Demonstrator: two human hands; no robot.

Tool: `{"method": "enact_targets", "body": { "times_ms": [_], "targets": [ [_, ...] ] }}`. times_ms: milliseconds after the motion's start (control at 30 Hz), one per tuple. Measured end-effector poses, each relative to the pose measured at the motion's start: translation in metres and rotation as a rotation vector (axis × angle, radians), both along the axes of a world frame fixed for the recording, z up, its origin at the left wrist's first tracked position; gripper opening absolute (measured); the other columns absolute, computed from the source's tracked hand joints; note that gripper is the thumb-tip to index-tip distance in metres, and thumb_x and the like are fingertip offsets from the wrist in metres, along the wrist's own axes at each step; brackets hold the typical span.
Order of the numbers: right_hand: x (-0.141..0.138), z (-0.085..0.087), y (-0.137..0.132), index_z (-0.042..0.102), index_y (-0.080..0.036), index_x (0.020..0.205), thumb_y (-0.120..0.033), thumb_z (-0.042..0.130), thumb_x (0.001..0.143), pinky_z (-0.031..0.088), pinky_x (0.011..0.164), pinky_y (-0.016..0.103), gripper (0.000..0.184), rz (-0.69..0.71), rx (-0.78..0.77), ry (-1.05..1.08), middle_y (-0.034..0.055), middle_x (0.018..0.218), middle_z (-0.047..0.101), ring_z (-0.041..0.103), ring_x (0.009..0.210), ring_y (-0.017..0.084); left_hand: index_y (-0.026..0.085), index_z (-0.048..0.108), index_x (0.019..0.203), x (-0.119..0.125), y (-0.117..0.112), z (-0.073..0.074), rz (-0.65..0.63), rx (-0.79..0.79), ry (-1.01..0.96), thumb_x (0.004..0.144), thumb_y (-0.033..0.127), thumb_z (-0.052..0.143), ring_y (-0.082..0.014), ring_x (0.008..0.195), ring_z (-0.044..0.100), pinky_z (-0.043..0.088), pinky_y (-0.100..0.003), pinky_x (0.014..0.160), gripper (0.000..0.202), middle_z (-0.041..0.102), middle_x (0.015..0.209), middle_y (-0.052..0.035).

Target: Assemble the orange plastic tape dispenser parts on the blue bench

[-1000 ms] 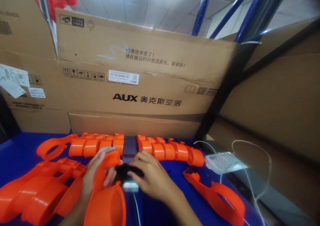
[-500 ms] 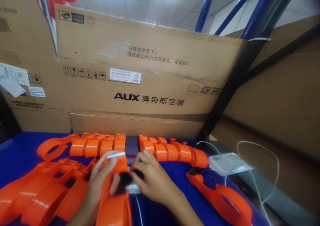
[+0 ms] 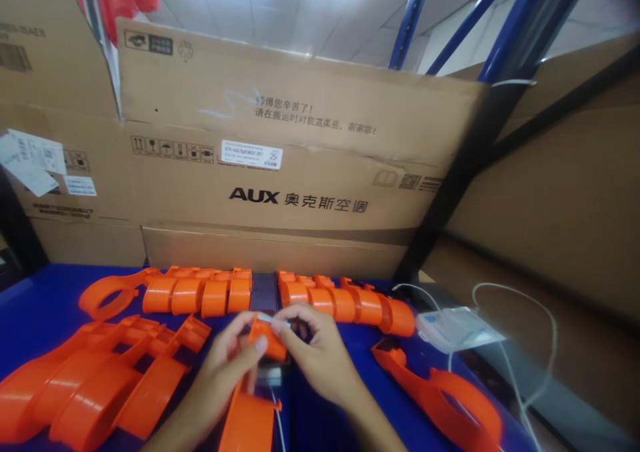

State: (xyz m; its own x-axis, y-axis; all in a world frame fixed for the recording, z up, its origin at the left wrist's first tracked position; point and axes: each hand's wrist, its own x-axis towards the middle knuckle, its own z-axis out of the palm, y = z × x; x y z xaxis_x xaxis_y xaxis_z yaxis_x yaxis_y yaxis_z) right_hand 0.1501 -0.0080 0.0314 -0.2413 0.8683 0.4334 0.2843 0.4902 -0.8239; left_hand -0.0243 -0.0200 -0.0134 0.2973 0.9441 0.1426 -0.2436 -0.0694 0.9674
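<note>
My left hand (image 3: 225,362) is closed around the narrow upper part of an orange plastic tape dispenser (image 3: 250,425), whose wide ring end hangs down near the bottom edge. A thin whitish strip (image 3: 265,318) lies along the dispenser's top end. My right hand (image 3: 320,352) pinches at the right end of this strip with thumb and fingers, touching the dispenser's head. Below the hands, a small pale object (image 3: 273,376) is partly hidden.
More orange dispensers stand in a back row (image 3: 215,297), another row (image 3: 333,304) and a left cluster (image 3: 95,392). One dispenser (image 3: 445,399) lies at the right. A clear plastic box (image 3: 457,329) sits beside a white cable (image 3: 555,332). Cardboard cartons (image 3: 310,239) wall the back.
My left hand has moved right and slightly down with the dispenser. My right hand has come from beside a dark spot under it to the strip on the dispenser's head.
</note>
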Motion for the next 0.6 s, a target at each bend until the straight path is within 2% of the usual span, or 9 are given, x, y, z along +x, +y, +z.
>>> {"method": "enact_targets", "body": {
  "times_ms": [300, 500, 600],
  "targets": [
    [0.004, 0.003, 0.000, 0.074, -0.019, 0.088, -0.033, 0.067, 0.091, 0.040, 0.062, 0.026, 0.016, -0.090, 0.012, 0.006, 0.0004, 0.077, 0.067, 0.053, 0.067, 0.014, 0.016, 0.057, 0.124, -0.003, 0.003, -0.005, 0.142, -0.046, -0.026, 0.086, 0.049, 0.070, -0.0093, 0.042, 0.042, 0.030, -0.020, 0.046, 0.052, 0.053, 0.046, 0.0070],
    [0.017, 0.005, 0.002, 0.071, -0.019, 0.085, -0.033, 0.065, 0.093, 0.040, 0.062, 0.027, 0.017, -0.121, 0.037, 0.013, 0.0002, 0.076, 0.065, 0.052, 0.066, 0.015, 0.017, 0.060, 0.124, -0.009, 0.002, 0.005, 0.257, -0.019, -0.061, 0.085, 0.046, 0.071, -0.0087, 0.038, 0.043, 0.033, -0.019, 0.045, 0.050, 0.054, 0.043, 0.0067],
    [0.028, 0.007, 0.007, 0.067, -0.019, 0.082, -0.030, 0.062, 0.094, 0.042, 0.069, 0.029, 0.017, -0.186, 0.118, -0.009, 0.0013, 0.078, 0.064, 0.055, 0.072, 0.017, 0.017, 0.061, 0.115, -0.017, 0.007, 0.007, 0.305, -0.039, -0.144, 0.085, 0.048, 0.069, -0.0097, 0.033, 0.042, 0.031, -0.019, 0.040, 0.044, 0.052, 0.038, 0.0072]
  ]
}}
